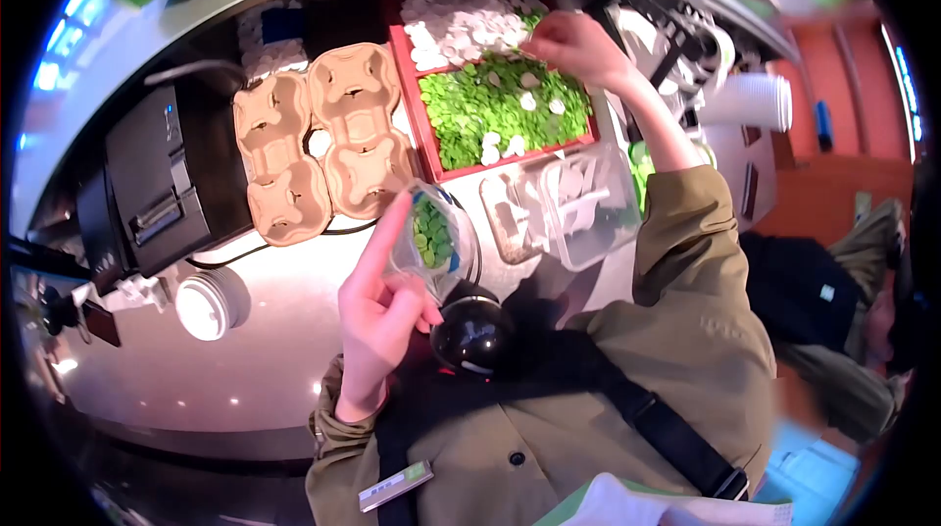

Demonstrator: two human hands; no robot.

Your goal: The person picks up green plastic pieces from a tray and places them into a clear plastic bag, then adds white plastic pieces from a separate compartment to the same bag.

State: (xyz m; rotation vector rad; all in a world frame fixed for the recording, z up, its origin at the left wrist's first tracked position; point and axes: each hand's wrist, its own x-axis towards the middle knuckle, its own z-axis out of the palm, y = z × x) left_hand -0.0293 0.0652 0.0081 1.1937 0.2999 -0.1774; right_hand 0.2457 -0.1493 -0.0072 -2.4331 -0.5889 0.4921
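Note:
My left hand (pixel 377 325) grips the side of a clear plastic bag (pixel 453 266), its index finger stretched along the rim. Inside the bag lie small green pieces (pixel 431 235). Over the far right part of a red divided box (pixel 427 155), my right hand (pixel 578 48) is closed with its fingertips pinched; what they hold, if anything, I cannot make out. The near compartment is filled with small flat green pieces (pixel 485 114), with several white ones scattered on top. White pieces (pixel 456 24) fill the far compartment.
Left of the box are cardboard cup carriers (pixel 355 168) and a black printer (pixel 157 173). A clear plastic container (pixel 591 207) sits at the box's near edge. White cup lids (pixel 204 305) are stacked on the counter; paper cups (pixel 750 102) lie at right. A person's dark clothing (pixel 804 281) shows at far right.

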